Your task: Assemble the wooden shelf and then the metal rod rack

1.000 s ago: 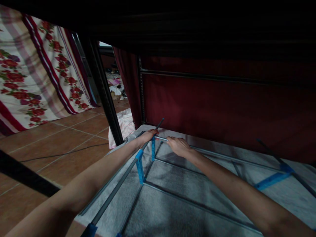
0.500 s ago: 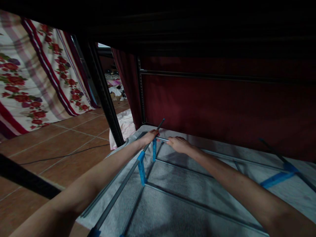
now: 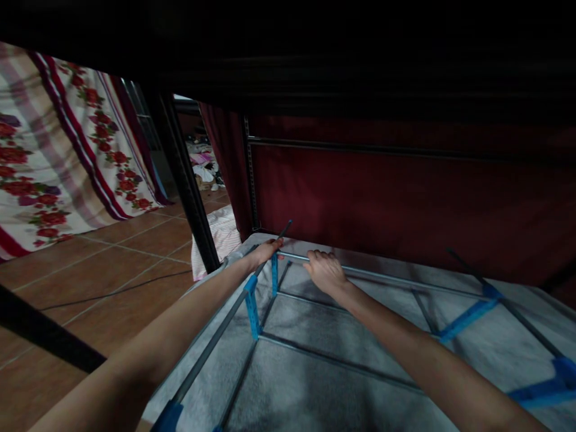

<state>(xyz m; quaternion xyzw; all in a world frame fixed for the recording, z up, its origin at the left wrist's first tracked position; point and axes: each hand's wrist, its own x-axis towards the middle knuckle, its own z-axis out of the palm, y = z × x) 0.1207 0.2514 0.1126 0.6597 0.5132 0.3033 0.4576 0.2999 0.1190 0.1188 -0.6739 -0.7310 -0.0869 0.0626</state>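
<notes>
A frame of grey metal tubes and blue plastic connectors lies on a grey blanket (image 3: 315, 360). My left hand (image 3: 269, 251) is closed around the far left corner, where a long tube (image 3: 225, 323) meets a blue connector (image 3: 275, 275); its end sticks out beyond my fingers. Along the far side runs a cross tube (image 3: 405, 282), and my right hand (image 3: 324, 270) grips it a short way right of that corner. A nearer blue connector (image 3: 252, 306) stands upright on the left side. At the right, another blue connector (image 3: 470, 318) leans at a slant.
Above hangs a dark shelf (image 3: 315, 72), with a black metal post (image 3: 191, 186) at left. A dark red cloth (image 3: 382, 198) covers the back. Left of the blanket are a tiled floor (image 3: 135, 258) with a dark cable (image 3: 117, 292) and a floral curtain (image 3: 94, 144).
My right hand has shifted slightly right along the cross tube. The right-hand side of the frame has come further into view as the camera turned; my left hand stays at the corner.
</notes>
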